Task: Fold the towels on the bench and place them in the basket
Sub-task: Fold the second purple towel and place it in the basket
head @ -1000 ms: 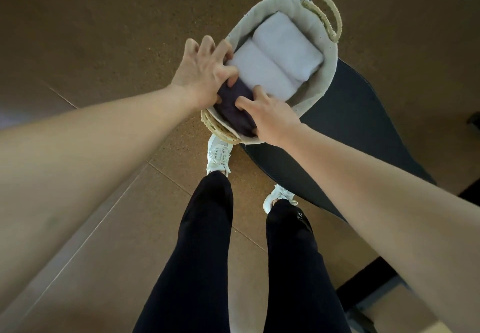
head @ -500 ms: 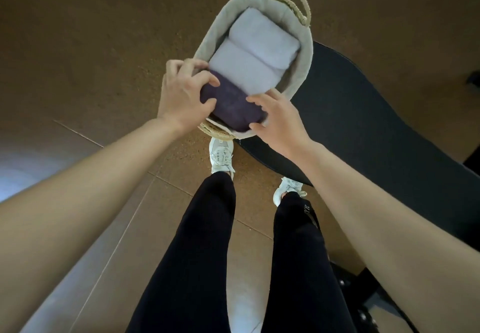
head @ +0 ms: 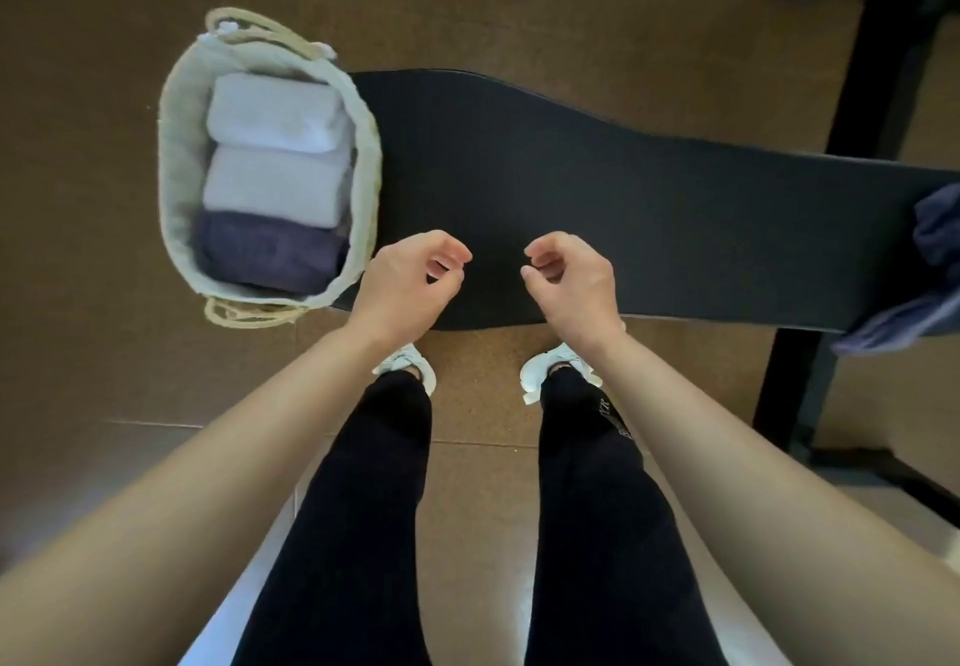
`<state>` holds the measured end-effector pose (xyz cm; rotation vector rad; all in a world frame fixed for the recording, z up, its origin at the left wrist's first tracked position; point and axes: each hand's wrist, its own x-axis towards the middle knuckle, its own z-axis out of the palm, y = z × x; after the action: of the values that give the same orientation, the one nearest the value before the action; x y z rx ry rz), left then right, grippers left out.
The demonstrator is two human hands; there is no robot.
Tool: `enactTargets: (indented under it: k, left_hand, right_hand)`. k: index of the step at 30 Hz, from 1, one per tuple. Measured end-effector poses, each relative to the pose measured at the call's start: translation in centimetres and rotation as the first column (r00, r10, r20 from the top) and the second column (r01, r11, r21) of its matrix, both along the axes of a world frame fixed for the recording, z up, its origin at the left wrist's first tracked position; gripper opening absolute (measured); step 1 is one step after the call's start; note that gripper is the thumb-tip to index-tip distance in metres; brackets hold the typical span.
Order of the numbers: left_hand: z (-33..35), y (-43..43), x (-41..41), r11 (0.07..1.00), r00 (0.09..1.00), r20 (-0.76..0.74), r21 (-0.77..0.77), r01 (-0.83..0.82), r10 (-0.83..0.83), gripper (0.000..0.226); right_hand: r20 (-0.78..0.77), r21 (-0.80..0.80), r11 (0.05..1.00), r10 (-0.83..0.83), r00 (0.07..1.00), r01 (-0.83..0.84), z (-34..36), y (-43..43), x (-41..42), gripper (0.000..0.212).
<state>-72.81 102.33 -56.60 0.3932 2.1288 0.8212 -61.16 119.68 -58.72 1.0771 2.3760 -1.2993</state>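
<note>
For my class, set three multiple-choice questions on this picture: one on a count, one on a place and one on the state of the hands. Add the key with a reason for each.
1. How many folded towels lie in the basket?
A. two
B. three
C. four

2. Where is the loose blue towel?
A. in the basket
B. at the right end of the bench, draped over its edge
C. folded at the bench's middle

3. What are the left hand and right hand doing?
A. both gripping a towel
B. one lifting the basket
C. both empty, fingers loosely curled

Key:
1 B: two white towels and one dark purple towel lie side by side.
2 B: it hangs off the bench's right end.
3 C: neither hand holds anything.
</note>
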Motion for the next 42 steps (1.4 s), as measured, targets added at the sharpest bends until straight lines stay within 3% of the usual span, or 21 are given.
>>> enactTargets:
  k: [4, 10, 16, 19, 22, 24, 27, 33, 35, 38, 40, 42]
  left_hand:
    - [-0.1, 8.0, 2.5, 0.995, 0.994, 0.037, 0.006, 0.098, -0.099, 0.015]
    - [-0.4, 20.5, 7.6, 0.964, 0.961, 0.065, 0.020, 0.267, -0.267, 0.015]
    - [-2.0, 32.1, 13.3, 0.908, 0.907, 0.043, 0.013, 0.418, -0.418, 0.016]
    - [-3.0, 36.6, 15.6, 0.885, 0.883, 0.060, 0.008, 0.465, -0.465, 0.017]
    - [-3.9, 39.9, 17.3, 0.863, 0.861, 0.068, 0.005, 0.506, -0.505, 0.017]
    - [-4.3, 41.6, 18.0, 0.842, 0.840, 0.058, -0.007, 0.540, -0.539, 0.018]
    - [-4.5, 43.5, 19.0, 0.803, 0.803, 0.059, -0.016, 0.595, -0.593, 0.020]
    - [-4.4, 47.6, 21.1, 0.744, 0.744, 0.010, -0.007, 0.669, -0.669, 0.026]
    - [-4.0, 48.9, 21.9, 0.746, 0.746, -0.032, 0.036, 0.665, -0.665, 0.039]
    - [-3.5, 50.6, 22.9, 0.714, 0.716, -0.013, 0.065, 0.697, -0.698, 0.053]
    - [-3.8, 51.4, 23.3, 0.723, 0.719, 0.074, 0.066, 0.688, -0.691, 0.058]
    - [-3.9, 51.5, 23.4, 0.751, 0.734, 0.166, 0.082, 0.655, -0.659, 0.066]
  right_hand:
    - [0.085, 0.055, 0.976, -0.215, 0.973, 0.211, -0.4, 8.3, 5.9, 0.008]
    - [0.124, 0.232, 0.828, -0.547, 0.828, 0.511, -1.4, 21.4, 16.0, 0.005]
    - [0.117, 0.451, 0.682, -0.685, 0.719, 0.576, -3.0, 31.2, 23.8, 0.018]
    - [0.067, 0.530, 0.598, -0.736, 0.674, 0.601, -3.8, 34.6, 25.7, 0.036]
    - [0.141, 0.593, 0.543, -0.797, 0.588, 0.594, -4.5, 37.9, 26.7, 0.060]
    - [0.253, 0.522, 0.593, -0.794, 0.553, 0.613, -5.2, 40.2, 27.8, 0.062]
    - [0.366, 0.356, 0.709, -0.705, 0.607, 0.609, -6.3, 42.4, 29.5, 0.029]
    - [0.139, 0.108, 0.681, -0.732, 0.667, 0.724, -4.6, 41.6, 30.1, 0.004]
    - [0.079, -0.032, 0.602, -0.794, 0.602, 0.798, -3.3, 40.6, 29.9, 0.006]
    - [0.059, -0.335, 0.391, -0.899, 0.434, 0.857, -1.4, 39.4, 29.7, 0.014]
    - [0.108, -0.562, 0.236, -0.929, 0.353, 0.793, 0.0, 38.8, 29.7, 0.023]
    - [0.176, -0.670, 0.141, -0.924, 0.341, 0.729, 0.9, 38.3, 29.8, 0.032]
